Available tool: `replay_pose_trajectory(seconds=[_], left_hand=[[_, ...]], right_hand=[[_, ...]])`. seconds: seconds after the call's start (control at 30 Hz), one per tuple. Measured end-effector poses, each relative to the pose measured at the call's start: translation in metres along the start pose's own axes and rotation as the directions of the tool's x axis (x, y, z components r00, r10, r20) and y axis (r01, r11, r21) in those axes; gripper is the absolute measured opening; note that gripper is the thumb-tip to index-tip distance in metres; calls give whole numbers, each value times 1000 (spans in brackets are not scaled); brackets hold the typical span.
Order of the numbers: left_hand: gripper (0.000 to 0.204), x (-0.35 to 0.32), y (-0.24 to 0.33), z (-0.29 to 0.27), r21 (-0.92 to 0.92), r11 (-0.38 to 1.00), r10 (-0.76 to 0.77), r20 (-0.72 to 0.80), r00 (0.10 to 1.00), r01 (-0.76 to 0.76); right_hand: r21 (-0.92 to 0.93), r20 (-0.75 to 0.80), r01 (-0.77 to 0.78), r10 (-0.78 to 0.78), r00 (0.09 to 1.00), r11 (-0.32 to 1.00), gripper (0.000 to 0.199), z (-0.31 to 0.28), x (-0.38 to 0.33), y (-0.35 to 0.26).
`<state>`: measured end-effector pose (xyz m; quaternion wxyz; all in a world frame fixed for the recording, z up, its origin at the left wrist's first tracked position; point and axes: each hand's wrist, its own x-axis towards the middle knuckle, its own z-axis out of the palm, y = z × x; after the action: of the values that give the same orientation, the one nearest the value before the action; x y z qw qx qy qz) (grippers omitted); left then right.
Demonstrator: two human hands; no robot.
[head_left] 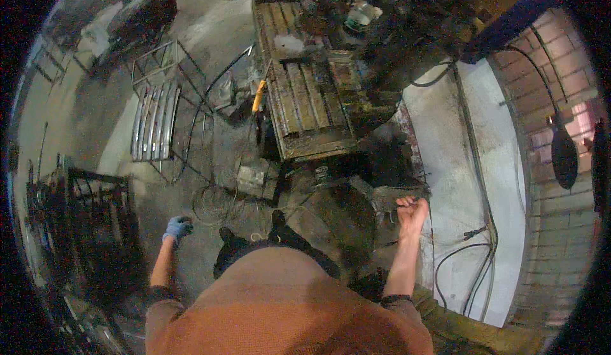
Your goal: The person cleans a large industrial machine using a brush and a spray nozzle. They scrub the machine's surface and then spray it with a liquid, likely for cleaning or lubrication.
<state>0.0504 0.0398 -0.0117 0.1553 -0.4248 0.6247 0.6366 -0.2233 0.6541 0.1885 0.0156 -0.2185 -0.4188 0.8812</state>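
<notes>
My left hand (178, 228) wears a blue-grey glove and hangs out to the left above the floor. Its fingers are loosely bent, with a gap to the thumb, and nothing shows in it. Bare and held out to the right, my right hand (412, 212) has its fingers curled in. Whether something small is inside them is hidden. Beside it is a grey, dirty block-like part (389, 197) at the foot of the machine; I cannot tell if they touch. Ahead of me stands a machine table (305, 103) with long slots and a grimy surface.
A yellow-handled tool or control (258, 96) hangs at the table's left edge. Farther left stands a metal-slatted rack (154, 122). Coiled wire (213, 203) and a pale box (252, 177) lie on the floor. Cables (474, 164) run down a white panel (455, 240) at right.
</notes>
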Motion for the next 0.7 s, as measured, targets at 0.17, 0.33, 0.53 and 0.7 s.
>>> replay_pose_trajectory(seconds=[0.17, 0.33, 0.53, 0.7], left_hand=[[11, -58, -21, -44, 323, 942, -47, -132, 990, 88], [11, -101, -23, -55, 324, 945, 13, -143, 990, 35], [17, -68, 24, -57, 586, 810, 24, -60, 998, 15], [23, -36, 56, -80, 559, 791, 246, 80, 966, -248]], right_hand=[[-251, -306, -226, 144, 941, 941, 19, -103, 54, 89], [-87, -599, -436, 303, 741, 896, 19, -177, 0, 150], [-101, -685, -387, 218, 695, 917, 16, -207, -70, 170], [-155, -651, -221, 69, 756, 963, 17, -149, -133, 199]])
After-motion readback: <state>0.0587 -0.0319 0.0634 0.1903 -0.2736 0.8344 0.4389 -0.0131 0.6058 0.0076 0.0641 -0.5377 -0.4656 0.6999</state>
